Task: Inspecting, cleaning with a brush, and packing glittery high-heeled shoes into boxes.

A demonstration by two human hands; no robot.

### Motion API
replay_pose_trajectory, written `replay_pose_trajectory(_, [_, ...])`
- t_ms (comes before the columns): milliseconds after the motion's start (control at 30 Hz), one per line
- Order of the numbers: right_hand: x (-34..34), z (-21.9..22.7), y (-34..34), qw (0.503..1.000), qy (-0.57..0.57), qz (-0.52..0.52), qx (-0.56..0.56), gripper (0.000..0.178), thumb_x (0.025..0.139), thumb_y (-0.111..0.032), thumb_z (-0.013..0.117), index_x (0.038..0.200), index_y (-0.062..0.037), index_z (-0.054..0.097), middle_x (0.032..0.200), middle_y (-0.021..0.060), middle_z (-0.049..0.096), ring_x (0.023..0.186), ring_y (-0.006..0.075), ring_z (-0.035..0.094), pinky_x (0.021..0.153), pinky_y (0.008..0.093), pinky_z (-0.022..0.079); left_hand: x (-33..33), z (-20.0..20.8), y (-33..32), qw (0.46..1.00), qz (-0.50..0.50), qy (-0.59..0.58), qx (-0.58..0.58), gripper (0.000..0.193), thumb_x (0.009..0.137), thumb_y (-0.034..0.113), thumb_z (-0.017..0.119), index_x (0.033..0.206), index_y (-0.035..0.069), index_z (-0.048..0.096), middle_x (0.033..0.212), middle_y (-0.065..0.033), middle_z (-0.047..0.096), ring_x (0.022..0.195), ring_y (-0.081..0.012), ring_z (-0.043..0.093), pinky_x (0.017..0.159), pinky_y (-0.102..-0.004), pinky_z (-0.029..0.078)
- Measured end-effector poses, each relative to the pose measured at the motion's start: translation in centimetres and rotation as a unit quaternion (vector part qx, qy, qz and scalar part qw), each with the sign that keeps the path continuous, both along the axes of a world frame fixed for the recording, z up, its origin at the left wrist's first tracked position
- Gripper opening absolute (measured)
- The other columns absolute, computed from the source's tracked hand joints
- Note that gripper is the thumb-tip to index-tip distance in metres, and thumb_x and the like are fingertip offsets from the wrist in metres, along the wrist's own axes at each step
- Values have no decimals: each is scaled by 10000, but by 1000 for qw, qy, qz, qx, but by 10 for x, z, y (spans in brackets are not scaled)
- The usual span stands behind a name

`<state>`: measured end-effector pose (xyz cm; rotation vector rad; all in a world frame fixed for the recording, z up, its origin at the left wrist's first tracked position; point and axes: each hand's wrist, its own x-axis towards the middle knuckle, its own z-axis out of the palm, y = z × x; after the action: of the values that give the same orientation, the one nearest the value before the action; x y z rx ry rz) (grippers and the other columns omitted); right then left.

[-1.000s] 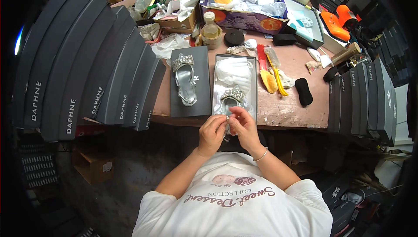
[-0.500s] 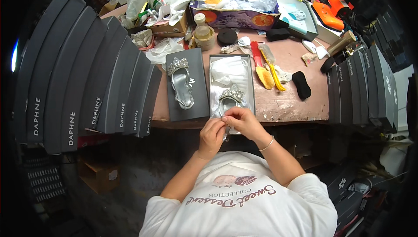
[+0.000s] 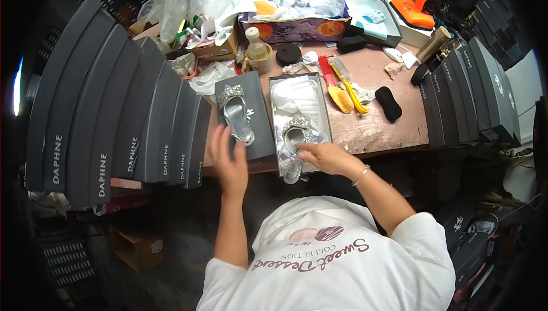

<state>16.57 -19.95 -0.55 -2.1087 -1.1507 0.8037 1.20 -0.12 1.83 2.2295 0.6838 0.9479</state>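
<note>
A silver sandal (image 3: 295,134) with a jewelled bow lies over the near end of an open shoe box (image 3: 325,105) lined with white paper, its heel end past the box's near edge. My right hand (image 3: 328,158) is closed, its fingertips pinching the side of that sandal by the strap. Its matching sandal (image 3: 236,114) rests on a dark grey box lid (image 3: 260,102) to the left. My left hand (image 3: 228,159), slightly blurred, is open with fingers apart, close to that second sandal's heel; contact cannot be made out.
Tall rows of dark shoe boxes (image 3: 120,105) flank the left, with more boxes (image 3: 456,99) on the right. Brushes (image 3: 348,85), a black sponge (image 3: 388,104), a bottle (image 3: 260,54) and a purple carton (image 3: 297,30) of wrapping stand beyond.
My left hand has left the sandal at the box and moved left toward the one on the lid. My right hand stays at the boxed sandal, shifted slightly right. The view has shifted a little.
</note>
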Motion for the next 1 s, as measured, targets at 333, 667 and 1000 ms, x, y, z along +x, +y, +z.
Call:
replay_pose_trajectory(333, [-13, 3, -9, 973, 54, -201, 96, 293, 913, -279, 559, 917, 2, 642, 748, 140, 648, 697, 189, 611, 640, 318, 471, 27, -1, -8, 978, -184, 37, -94, 421, 861, 262, 672, 1159, -22, 587, 1230, -194, 558, 1114, -354, 553, 1003, -446, 396])
replay_pose_trajectory(667, [-39, 42, -39, 886, 322, -183, 278, 137, 923, -157, 571, 918, -31, 623, 737, -43, 536, 608, 14, 426, 535, 161, 342, 13, -6, -82, 588, -328, -147, -725, 575, 956, 291, 509, 1425, 87, 246, 1238, -109, 517, 1094, -190, 570, 870, -360, 520])
replay_pose_trajectory(1000, [-18, 7, -19, 863, 432, -169, 201, 265, 982, -275, 439, 981, -58, 592, 744, -66, 452, 670, 35, 380, 610, 194, 316, 20, -4, -63, 629, -194, -49, -751, 628, 931, 250, 466, 1468, 115, 170, 1262, -122, 509, 1081, -207, 590, 758, -337, 558])
